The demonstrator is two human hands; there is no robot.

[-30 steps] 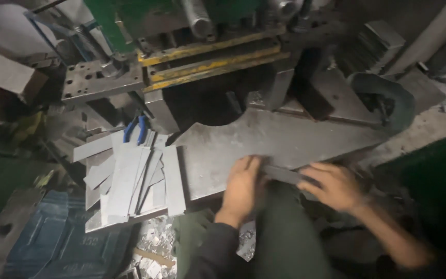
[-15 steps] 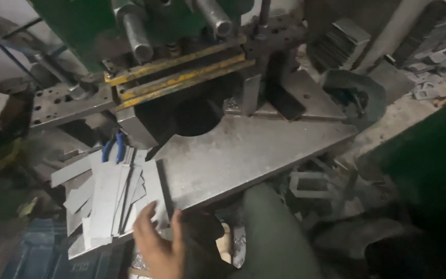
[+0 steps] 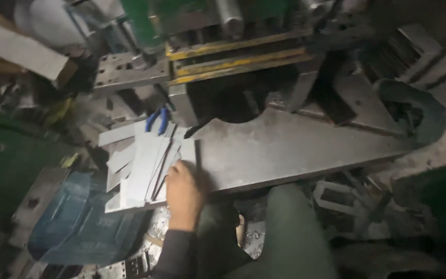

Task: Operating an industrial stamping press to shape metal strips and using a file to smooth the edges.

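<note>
A fanned stack of grey metal blanks lies left of centre on the tabletop. The left hand rests at the stack's near right edge, fingers together, touching the blanks. The right hand is out of view.

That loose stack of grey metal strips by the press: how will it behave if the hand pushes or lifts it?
The metal strips look thin and flat, so probably stiff but light each. They lie fanned and overlapping, so a push from the left hand likely slides them apart. Their smooth faces suggest they would slip against each other when lifted.
</note>
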